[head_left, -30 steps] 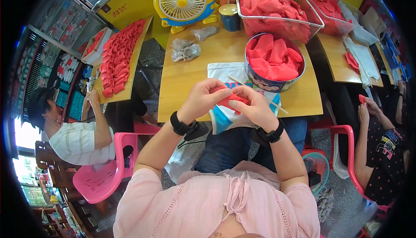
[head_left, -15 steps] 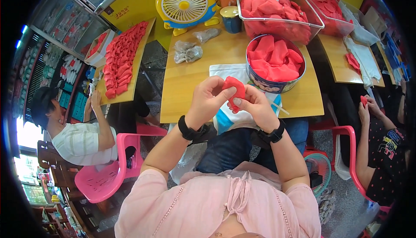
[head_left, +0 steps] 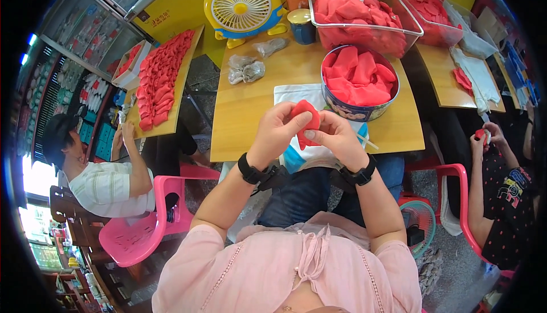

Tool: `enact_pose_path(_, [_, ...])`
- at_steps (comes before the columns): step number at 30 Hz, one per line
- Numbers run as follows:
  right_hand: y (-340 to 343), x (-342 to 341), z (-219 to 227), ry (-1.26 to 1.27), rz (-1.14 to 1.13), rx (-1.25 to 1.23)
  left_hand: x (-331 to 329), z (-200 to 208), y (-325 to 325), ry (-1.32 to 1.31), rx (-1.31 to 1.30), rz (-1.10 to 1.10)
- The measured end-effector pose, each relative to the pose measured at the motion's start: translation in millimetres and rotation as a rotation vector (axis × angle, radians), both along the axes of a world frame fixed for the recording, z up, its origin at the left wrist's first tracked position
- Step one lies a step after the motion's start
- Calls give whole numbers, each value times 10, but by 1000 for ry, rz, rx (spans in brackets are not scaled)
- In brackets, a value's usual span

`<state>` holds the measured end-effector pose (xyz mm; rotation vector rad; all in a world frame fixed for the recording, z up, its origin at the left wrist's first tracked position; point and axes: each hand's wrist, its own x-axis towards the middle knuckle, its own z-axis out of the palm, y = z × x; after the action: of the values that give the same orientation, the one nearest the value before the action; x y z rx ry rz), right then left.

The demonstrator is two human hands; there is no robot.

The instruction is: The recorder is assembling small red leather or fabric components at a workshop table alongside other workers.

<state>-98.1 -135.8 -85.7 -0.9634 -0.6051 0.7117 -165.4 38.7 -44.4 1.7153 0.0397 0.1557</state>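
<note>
My left hand (head_left: 277, 132) and my right hand (head_left: 336, 135) meet over the near edge of a wooden table (head_left: 250, 105), both pinching one small red folded piece (head_left: 306, 120) between the fingertips. Each wrist wears a black band. Just beyond the hands stands a round blue tin (head_left: 358, 111) filled with red pieces (head_left: 359, 76). A white and blue bag (head_left: 296, 93) lies flat on the table under the hands.
A clear bin of red pieces (head_left: 364, 11), a yellow fan (head_left: 244, 6), two cans (head_left: 301, 25) and small plastic bags (head_left: 245, 69) sit farther back. A board with rows of red pieces (head_left: 159, 79) stands left. A person on a pink chair (head_left: 105, 185) sits left, another person (head_left: 504, 199) right.
My hands have lifted the red piece slightly and turned it, so more of it shows between the fingers. The people beside me have hardly moved.
</note>
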Motion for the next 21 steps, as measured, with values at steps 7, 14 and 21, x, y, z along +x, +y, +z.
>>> enact_pose_path(7, [-60,64,-11,-13,-153,-78,45,8,-14,50,-269,92])
enact_pose_path(14, [25,-22,-36,-230,-289,-126,57,-142,-102,-32,-491,121])
enact_pose_path(21, [74,-127,-78,-365,-341,-103,4,-130,-312,-171,-509,148])
